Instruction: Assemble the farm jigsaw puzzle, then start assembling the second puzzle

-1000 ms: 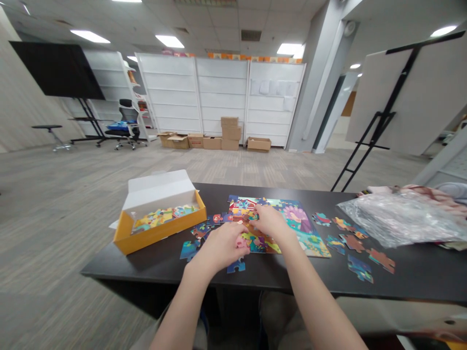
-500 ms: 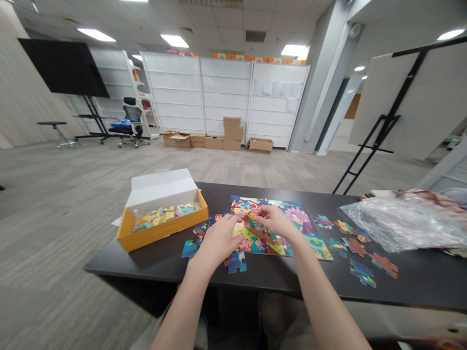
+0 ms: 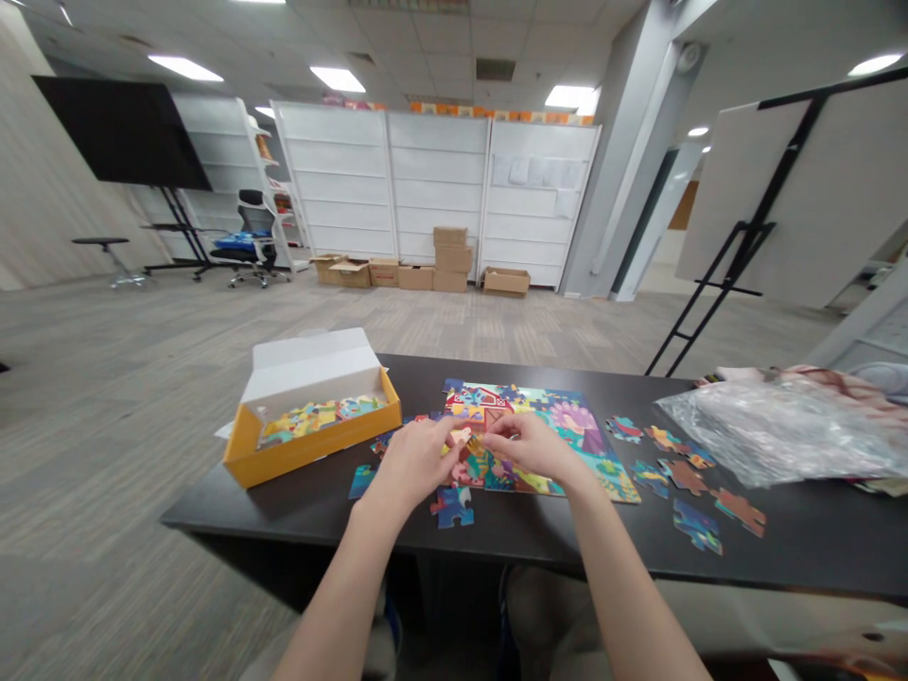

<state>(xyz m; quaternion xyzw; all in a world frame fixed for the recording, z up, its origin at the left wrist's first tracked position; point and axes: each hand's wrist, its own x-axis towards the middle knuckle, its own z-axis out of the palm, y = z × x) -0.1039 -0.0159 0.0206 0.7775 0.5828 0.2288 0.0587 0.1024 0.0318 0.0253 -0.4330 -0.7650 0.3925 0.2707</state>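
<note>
A partly joined jigsaw puzzle [image 3: 567, 426] with bright cartoon pictures lies flat on the dark table. Above its left part my two hands are close together, fingertips facing. My right hand [image 3: 532, 443] pinches a puzzle piece [image 3: 477, 439] between thumb and fingers. From the other side my left hand [image 3: 418, 459] closes its thumb and index finger on the same piece, which the fingers partly hide. Just below the left hand lies a loose blue puzzle piece [image 3: 452, 508]. More loose pieces show to the left of that hand.
On the left stands an open yellow box [image 3: 316, 452] with puzzle pieces inside and its white lid raised. Several loose pieces [image 3: 682, 475] are scattered right of the puzzle. Beyond them, clear plastic wrapping [image 3: 773, 430] covers part of the black table [image 3: 539, 539].
My right hand has moved slightly left and down with the puzzle piece. My left hand has drawn its thumb and index finger in, so the fingertips of both hands now nearly meet.
</note>
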